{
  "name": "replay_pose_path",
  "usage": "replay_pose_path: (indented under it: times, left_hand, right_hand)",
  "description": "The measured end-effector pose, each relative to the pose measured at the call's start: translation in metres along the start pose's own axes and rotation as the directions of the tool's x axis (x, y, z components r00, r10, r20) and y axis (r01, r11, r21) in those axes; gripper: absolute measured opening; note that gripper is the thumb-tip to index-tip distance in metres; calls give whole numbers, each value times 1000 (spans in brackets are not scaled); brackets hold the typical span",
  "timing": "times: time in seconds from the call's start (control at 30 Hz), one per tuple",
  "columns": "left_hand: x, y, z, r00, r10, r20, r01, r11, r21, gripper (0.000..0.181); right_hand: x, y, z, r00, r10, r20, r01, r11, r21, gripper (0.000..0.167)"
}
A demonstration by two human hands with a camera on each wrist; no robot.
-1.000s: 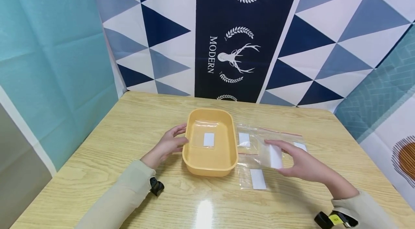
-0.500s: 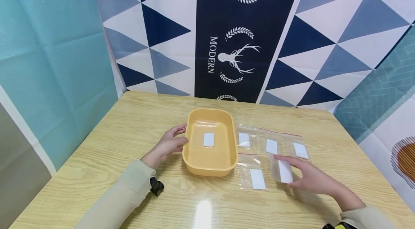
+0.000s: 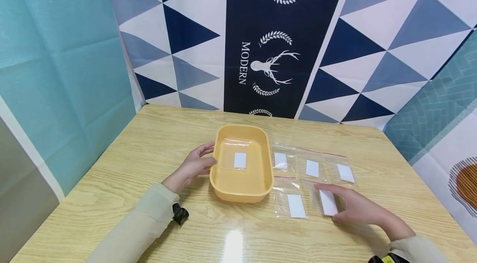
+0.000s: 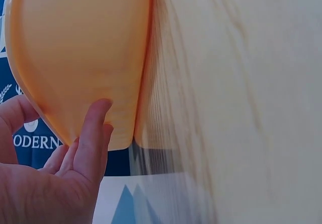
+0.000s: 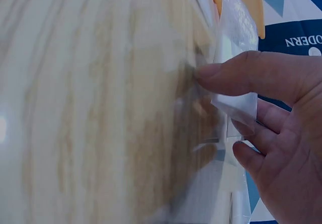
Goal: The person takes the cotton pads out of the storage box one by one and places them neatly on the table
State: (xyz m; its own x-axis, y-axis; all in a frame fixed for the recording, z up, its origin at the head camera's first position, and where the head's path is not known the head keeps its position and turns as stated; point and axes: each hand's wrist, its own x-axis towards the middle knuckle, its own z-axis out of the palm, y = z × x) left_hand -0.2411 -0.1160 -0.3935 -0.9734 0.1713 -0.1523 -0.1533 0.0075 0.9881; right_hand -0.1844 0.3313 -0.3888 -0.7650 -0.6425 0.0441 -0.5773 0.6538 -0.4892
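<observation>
At the left side of a yellow plastic basin point(image 3: 242, 186), my left hand point(image 3: 191, 170) holds the rim; its fingers point(image 4: 93, 138) lie along the outer wall. Inside the basin is a clear zip bag with a white rectangle point(image 3: 240, 160). My right hand point(image 3: 357, 205) pinches another clear zip bag point(image 5: 235, 38) by its white rectangle point(image 3: 328, 202), low over the table at the right end of the front row. Thumb and fingers are on opposite faces of this bag. Whether its underside touches the table I cannot tell.
Right of the basin, several similar zip bags lie flat: the back row includes a left bag point(image 3: 280, 161), a middle bag point(image 3: 312, 167) and a right bag point(image 3: 345, 172). A front bag point(image 3: 296, 206) lies nearer me. Patterned cloth point(image 3: 268, 47) hangs behind the wooden table point(image 3: 167, 130).
My right hand has carried its zip bag rightward and toward me, then lowered it beside the front bag, uncovering the middle back bag. My left hand and the basin have stayed put.
</observation>
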Motion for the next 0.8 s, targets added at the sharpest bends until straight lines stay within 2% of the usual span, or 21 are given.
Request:
replay_pose_path:
  times: [0.17, 0.37, 0.53, 0.8]
  left_hand:
    - [0, 0, 0, 1000, -5, 7, 5, 1000, 5, 63]
    - [-1, 1, 0, 1000, -2, 11, 2, 1000, 7, 63]
    - [-1, 0, 1, 1000, 3, -1, -3, 1000, 2, 65]
    - [-1, 0, 1, 1000, -3, -12, 3, 1000, -6, 64]
  right_hand:
    - [-1, 6, 2, 999, -30, 32, 28, 998, 52, 73]
    - [-1, 13, 3, 997, -56, 61, 52, 997, 65, 73]
    - [-2, 19, 2, 994, -58, 90, 47, 992, 120, 74]
    - [-4, 21, 2, 993, -76, 93, 62, 987, 149, 73]
